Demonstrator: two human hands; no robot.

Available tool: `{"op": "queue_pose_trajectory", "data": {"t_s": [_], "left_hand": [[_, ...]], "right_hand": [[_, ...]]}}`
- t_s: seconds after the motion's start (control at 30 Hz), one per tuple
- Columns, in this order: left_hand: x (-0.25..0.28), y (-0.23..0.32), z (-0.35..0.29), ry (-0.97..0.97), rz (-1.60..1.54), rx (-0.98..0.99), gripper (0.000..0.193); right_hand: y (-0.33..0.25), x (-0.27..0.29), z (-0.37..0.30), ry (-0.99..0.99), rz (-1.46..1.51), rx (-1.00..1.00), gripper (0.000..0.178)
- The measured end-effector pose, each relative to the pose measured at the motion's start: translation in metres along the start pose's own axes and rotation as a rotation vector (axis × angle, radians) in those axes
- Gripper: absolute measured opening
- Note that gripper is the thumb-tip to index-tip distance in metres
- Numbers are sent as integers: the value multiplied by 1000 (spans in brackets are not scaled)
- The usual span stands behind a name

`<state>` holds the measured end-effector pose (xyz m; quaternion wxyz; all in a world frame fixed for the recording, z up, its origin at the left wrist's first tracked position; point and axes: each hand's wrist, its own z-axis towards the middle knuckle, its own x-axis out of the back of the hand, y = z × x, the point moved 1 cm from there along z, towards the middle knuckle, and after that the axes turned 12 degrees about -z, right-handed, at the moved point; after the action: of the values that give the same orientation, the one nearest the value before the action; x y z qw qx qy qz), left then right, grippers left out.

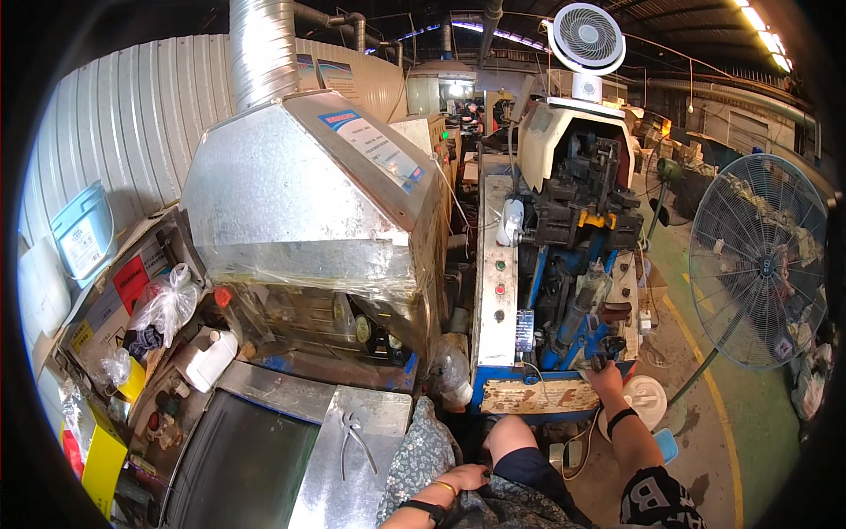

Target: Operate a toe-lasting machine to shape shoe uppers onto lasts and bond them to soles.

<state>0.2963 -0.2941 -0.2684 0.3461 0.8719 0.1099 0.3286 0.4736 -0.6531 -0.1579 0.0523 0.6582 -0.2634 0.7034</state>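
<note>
My right hand (605,379) reaches forward to the front of a blue machine (555,357), its fingers closed at a small dark part (601,360) beside the blue cylinder (582,309). Whether that part is loose or fixed I cannot tell. My left hand (471,478) rests over my lap on the flowered cloth (419,454), fingers curled, with a bit of something dark at the fingertips. On the metal plate (374,410) to the left lie pliers (354,436), handles toward me, touched by neither hand.
A hooded metal machine (300,185) stands left, a dark belt (251,467) before it. A white jug (205,359) and yellow box (104,458) lie farther left. A large caged fan (760,264) stands right; a round white lid (645,401) is near my right forearm.
</note>
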Motion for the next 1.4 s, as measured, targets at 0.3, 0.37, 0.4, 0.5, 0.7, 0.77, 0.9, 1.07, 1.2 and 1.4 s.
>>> {"op": "queue_pose_trajectory", "data": {"t_s": [0.3,0.37,0.4,0.5,0.7,0.77,0.9,1.07,1.2,1.4], "left_hand": [[-2,-3,3,2,-5,16,52],[-2,-3,3,2,-5,16,52],[-2,-3,3,2,-4,17,52],[0,1,0,1,-11,17,51],[1,2,-1,-1,1,25,50],[2,5,-3,-5,-3,24,50],[5,9,-7,-8,-11,24,51],[3,4,-5,0,-11,16,51],[3,6,-5,-3,-8,16,52],[3,6,-4,-8,-9,16,52]], "right_hand": [[0,0,-1,-22,16,-10,78],[-1,0,0,-13,16,-11,79],[-1,0,0,-14,16,-10,79],[2,0,1,-22,22,-13,78],[-2,3,-4,4,4,3,76],[-1,3,-3,7,27,5,76],[-1,3,-4,6,19,-3,76],[0,-2,-1,22,29,15,76],[2,-1,0,18,28,8,75],[5,-5,4,17,35,3,75]]}}
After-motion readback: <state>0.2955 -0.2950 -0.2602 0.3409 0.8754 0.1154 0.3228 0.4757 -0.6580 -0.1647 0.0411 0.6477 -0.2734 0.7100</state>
